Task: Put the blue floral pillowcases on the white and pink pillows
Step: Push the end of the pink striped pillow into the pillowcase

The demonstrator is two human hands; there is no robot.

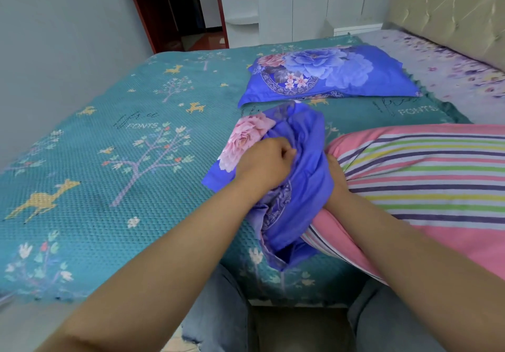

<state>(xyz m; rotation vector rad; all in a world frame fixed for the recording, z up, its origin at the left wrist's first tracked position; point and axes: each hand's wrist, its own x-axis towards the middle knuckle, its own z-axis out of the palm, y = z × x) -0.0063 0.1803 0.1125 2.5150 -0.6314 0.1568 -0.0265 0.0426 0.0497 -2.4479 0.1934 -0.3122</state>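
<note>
Teal bedspread (109, 138) carries everything. Left hand (266, 164) fisted on bunched blue floral pillowcase (297, 187) near the bed's front edge; right hand (337, 176) mostly hidden between pillowcase and pink striped pillow (426, 176), fingers can't tell. Covered pillow (328, 74) lies toward the far edge.

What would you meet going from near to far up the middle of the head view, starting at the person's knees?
Jeans-clad knees → loose blue floral pillowcase, gripped by the left hand → covered blue floral pillow lying on the teal bedspread → white wardrobe at the far wall.
</note>
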